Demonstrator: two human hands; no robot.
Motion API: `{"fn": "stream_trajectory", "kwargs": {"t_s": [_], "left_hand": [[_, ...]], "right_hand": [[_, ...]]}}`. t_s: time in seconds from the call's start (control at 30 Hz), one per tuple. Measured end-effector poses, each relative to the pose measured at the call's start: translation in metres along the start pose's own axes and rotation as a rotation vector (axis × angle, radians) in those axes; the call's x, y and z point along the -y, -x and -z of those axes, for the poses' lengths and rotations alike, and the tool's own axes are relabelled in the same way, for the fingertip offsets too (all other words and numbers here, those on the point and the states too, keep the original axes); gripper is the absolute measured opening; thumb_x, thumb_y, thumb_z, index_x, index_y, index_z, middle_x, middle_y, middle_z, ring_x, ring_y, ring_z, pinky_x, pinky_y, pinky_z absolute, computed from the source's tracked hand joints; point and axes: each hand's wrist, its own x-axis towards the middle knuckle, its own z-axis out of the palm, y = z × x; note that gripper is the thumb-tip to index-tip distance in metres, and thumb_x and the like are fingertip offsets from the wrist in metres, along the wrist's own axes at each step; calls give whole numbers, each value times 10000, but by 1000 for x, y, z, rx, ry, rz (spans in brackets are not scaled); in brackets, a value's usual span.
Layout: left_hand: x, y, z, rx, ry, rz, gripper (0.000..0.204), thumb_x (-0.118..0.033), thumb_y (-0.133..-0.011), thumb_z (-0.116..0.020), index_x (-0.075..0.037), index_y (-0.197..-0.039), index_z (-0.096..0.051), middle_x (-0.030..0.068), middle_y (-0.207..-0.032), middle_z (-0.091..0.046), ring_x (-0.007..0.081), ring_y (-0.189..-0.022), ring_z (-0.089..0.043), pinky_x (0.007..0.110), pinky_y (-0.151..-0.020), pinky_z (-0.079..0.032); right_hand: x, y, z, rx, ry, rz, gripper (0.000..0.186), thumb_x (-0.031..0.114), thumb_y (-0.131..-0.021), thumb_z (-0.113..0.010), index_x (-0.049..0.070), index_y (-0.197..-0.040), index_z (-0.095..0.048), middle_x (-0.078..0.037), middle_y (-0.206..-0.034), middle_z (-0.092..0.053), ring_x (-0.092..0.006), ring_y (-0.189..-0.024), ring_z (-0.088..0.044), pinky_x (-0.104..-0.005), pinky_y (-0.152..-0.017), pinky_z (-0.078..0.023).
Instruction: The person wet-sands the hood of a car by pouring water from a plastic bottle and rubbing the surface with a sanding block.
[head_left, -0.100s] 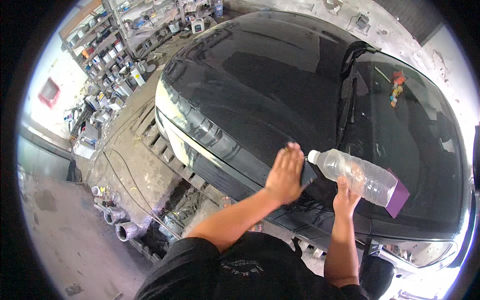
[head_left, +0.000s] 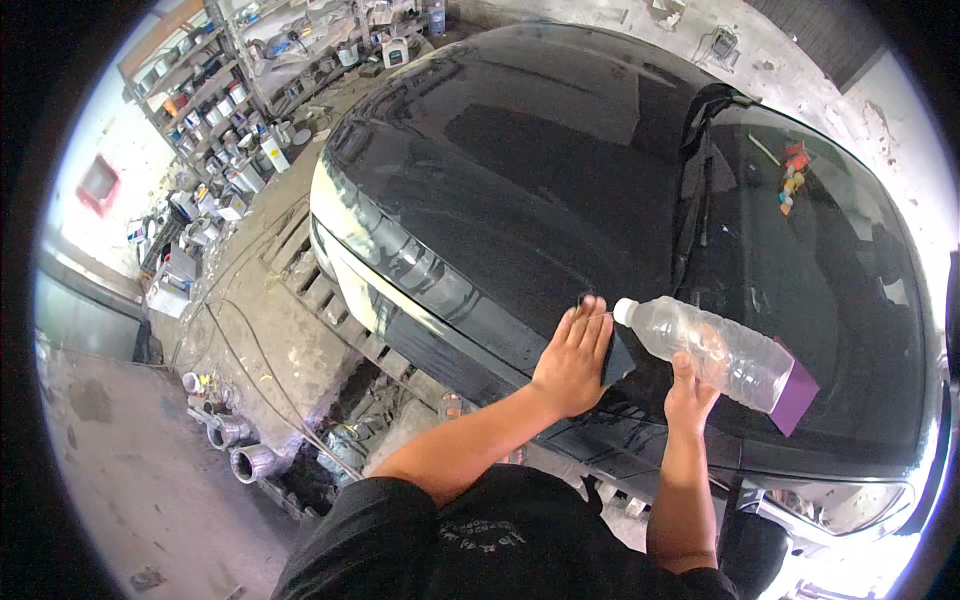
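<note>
- Bottle (head_left: 742, 362), clear plastic with a white cap (head_left: 623, 312), tilted over the rear of the black car hood (head_left: 530, 210), cap end pointing at the other hand. Looks like a thin line of liquid coming out at the cap.
- Right hand (head_left: 690, 398) is clamped around that bottle, thumb on the near side, fingers showing through the plastic.
- Purple sheet (head_left: 797, 402) sits right at the bottle's base; can't tell if it's touching.
- Left hand (head_left: 572, 365) is pretty much flat, fingers straight, pressing a dark grey sheet (head_left: 621, 360) onto the hood near its edge. Hands are apart, btw, with the cap just beside the left fingertips.
- Windshield (head_left: 840, 300) is off to the right, with some red and yellow bits behind it.
- Over left: wooden slats (head_left: 290, 240), cables on the floor, and shelves (head_left: 195, 85) crammed with cans.
</note>
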Motion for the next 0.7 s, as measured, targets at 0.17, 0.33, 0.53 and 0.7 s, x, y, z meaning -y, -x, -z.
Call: {"fn": "stream_trajectory", "kwargs": {"t_s": [0.17, 0.33, 0.53, 0.7], "left_hand": [[75, -9, 5, -124, -105, 150, 783, -393, -894, -627, 76, -1445, -328, 273, -1556, -266, 412, -1466, -213, 508, -1195, -173], [60, -32, 13, -124, -71, 242, 677, -353, -939, -571, 107, -1390, -363, 292, -1497, -332, 453, -1419, -263, 532, -1167, -220], [-108, 12, -21, 120, 40, -223, 806, -252, -771, -637, 68, -1450, -344, 269, -1560, -266, 396, -1475, -220, 492, -1212, -164], [10, 7, 1, 77, 63, 7, 906, -279, -796, -755, 15, -1500, -267, 272, -1566, -245, 397, -1489, -170, 517, -1206, -164]], "right_hand": [[3, 5, 6, -66, -4, 17, 569, 284, -868, -773, -5, -1283, -510, -104, -1190, -591, -211, -1102, -557, -378, -988, -433], [3, 19, 35, -104, 67, -7, 517, 290, -881, -753, -14, -1245, -546, -105, -1190, -592, -217, -1090, -561, -369, -966, -438], [-2, 22, 48, -113, 80, -22, 596, 339, -907, -726, -28, -1316, -496, -107, -1244, -557, -214, -1148, -539, -380, -1022, -410], [1, 27, 68, -115, 107, 30, 605, 340, -895, -738, -19, -1315, -491, -110, -1243, -559, -213, -1144, -538, -390, -1019, -409]]}}
